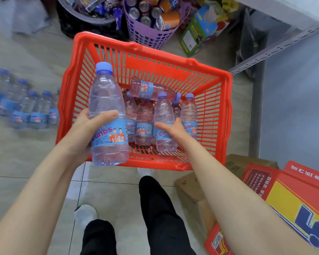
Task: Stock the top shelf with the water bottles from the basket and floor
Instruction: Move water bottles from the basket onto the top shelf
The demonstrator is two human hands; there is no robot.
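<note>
Pick-up step: left hand [83,129] is gripping a bottle [107,107] centre-left over the basket [155,52], right hand [175,131] is straddling a second bottle [164,111], fingers spread, needing to clasp it before lifting both to the top shelf.

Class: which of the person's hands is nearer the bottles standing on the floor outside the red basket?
Left. The left hand holds a bottle at the basket's left edge, on the floor bottles' side; the right hand reaches among standing bottles inside the basket, farther right.
</note>
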